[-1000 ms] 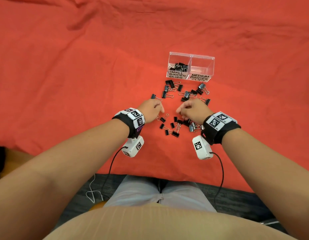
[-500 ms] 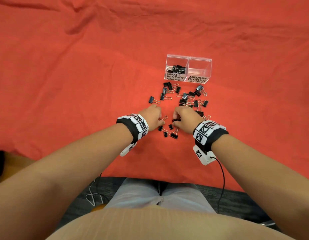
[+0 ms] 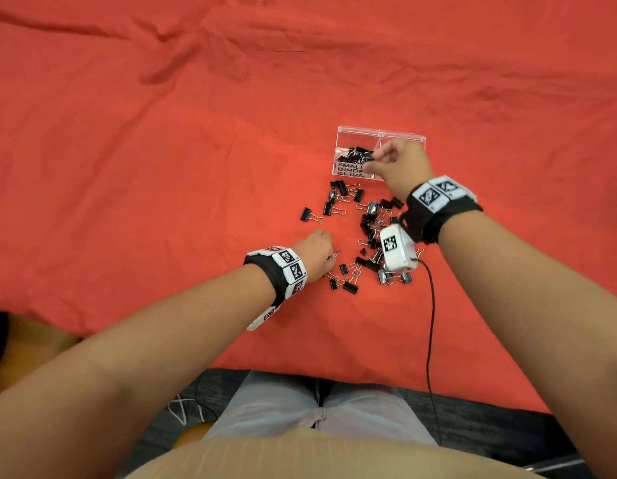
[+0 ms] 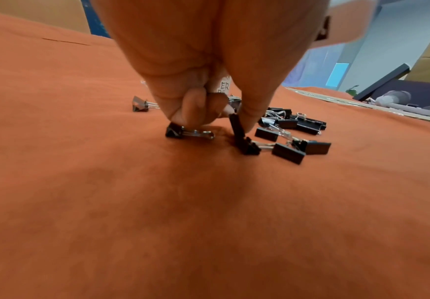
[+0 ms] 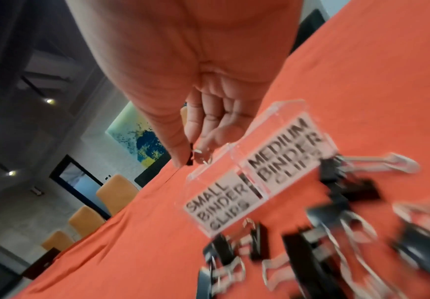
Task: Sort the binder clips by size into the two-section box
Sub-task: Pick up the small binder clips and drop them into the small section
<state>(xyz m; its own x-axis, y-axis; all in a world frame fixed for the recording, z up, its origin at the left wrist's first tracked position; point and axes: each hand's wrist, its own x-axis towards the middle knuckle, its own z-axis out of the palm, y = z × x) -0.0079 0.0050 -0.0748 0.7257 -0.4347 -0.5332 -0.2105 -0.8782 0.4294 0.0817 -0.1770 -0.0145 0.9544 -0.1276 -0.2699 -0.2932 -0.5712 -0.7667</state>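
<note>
A clear two-section box (image 3: pixel 345 133) stands on the red cloth, labelled SMALL BINDER CLIPS (image 5: pixel 216 204) and MEDIUM BINDER CLIPS (image 5: pixel 285 153). Several small black clips (image 3: pixel 357 153) lie in its left section; the right section is hidden behind my hand. My right hand (image 3: pixel 378 155) hovers over the small section, and thumb and forefinger pinch a small binder clip (image 5: pixel 190 156). My left hand (image 3: pixel 329 255) is down on the cloth at the left edge of the loose clip pile (image 3: pixel 369 233). Its curled fingertips pinch a small black clip (image 4: pixel 236 129) that stands on end.
Loose black clips of both sizes lie scattered between the box and my lap, with one clip (image 3: pixel 310 216) apart at the left. The red cloth (image 3: pixel 162 167) spreads wide to the left and behind the box. The right wrist camera's cable (image 3: pixel 431 323) hangs toward the table's front edge.
My right hand has lifted from the pile and moved away to the box with a small clip. The left hand has stayed low at the pile's left side.
</note>
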